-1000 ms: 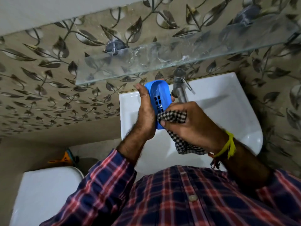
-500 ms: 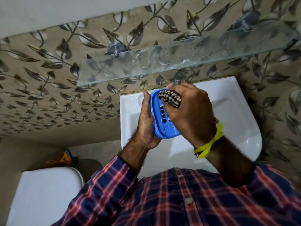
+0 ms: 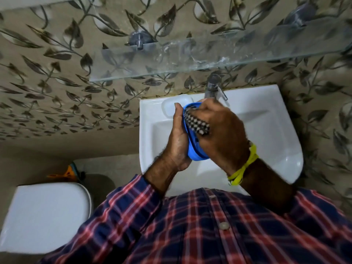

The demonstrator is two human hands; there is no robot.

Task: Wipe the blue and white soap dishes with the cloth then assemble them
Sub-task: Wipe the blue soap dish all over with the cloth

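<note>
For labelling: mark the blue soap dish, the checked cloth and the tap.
blue soap dish (image 3: pixel 196 156), head view, lower rim.
checked cloth (image 3: pixel 197 124), head view, exposed fold.
tap (image 3: pixel 213 86), head view, metal body.

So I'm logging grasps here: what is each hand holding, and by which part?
Left hand cups the blue dish from behind, along its back and edge. Right hand holds the bunched cloth, pressing it into the dish.

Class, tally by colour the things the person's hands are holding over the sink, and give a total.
Blue: 1, the soap dish
Black and white checked: 1, the cloth
Total: 2
</note>
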